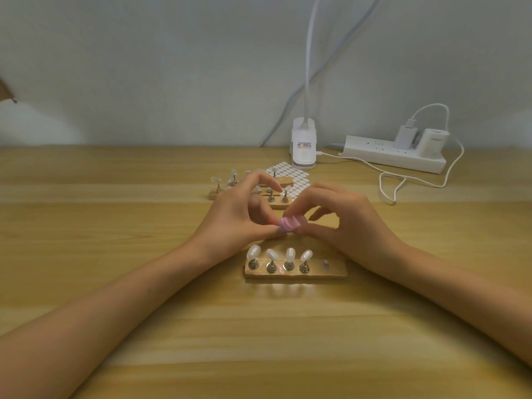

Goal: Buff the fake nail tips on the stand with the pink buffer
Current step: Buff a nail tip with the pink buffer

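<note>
Recording on wooden table [115, 283], both forearms reaching in from near edge.

Curling left hand [239, 214] inward, arching its index finger over far stands [276, 204], which are carrying a few more tips on pegs. Pressing left thumb tip against left end of pink buffer [291, 223]; failing to tell whether pinching anything there, contact spot hidden and blurred.

Holding pink buffer clear of the table, midway between the two hands, smeared by blur. Hovering it just behind near stand [296, 271], above and apart from nail tips [290, 254].

Carrying four nail tips tilted on metal pegs [271, 266] along near stand; showing only a small faint stub at the rightmost spot, too blurred to identify.

Pinching pink buffer's right end with right hand [339, 217], between thumb and curled fingertips.

Lying behind the hands: sticker sheet [290, 174], partly covered. Standing further right by the wall: lamp clip [303, 151], power strip [394, 158] with two plugs, white cable [403, 182] looping over the table.
</note>
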